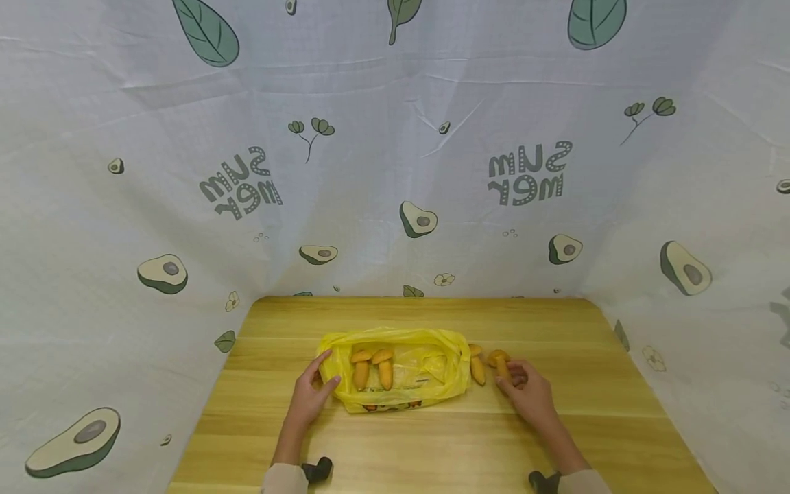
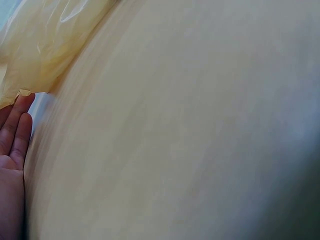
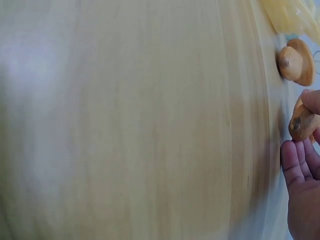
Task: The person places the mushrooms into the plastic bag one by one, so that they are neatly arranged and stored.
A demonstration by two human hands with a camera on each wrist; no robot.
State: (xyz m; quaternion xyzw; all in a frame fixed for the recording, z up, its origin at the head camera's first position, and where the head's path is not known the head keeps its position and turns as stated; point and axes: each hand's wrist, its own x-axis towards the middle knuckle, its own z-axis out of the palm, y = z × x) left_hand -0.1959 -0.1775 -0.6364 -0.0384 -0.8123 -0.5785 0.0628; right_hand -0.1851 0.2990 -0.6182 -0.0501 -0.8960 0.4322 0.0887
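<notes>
A yellow plastic bag [image 1: 404,396] lies spread on the table with its mouth facing up. Inside its left half are two orange-brown mushrooms, the left mushroom [image 1: 361,375] close beside the other mushroom [image 1: 385,376]. My left hand [image 1: 309,393] holds the bag's left edge between thumb and fingers; the left wrist view shows its fingertips [image 2: 26,102] against the plastic. Just outside the bag's right end lies another mushroom [image 1: 478,369]. Right of that, my right hand [image 1: 532,395] pinches a mushroom [image 3: 300,122] by its stem, the cap pointing away from me.
The wooden table [image 1: 432,453] extends around the bag on every side. A white cloth [image 1: 395,158] printed with avocados and leaves hangs behind the table and along both sides. Dark wrist devices [image 1: 317,470] sit beside both cuffs.
</notes>
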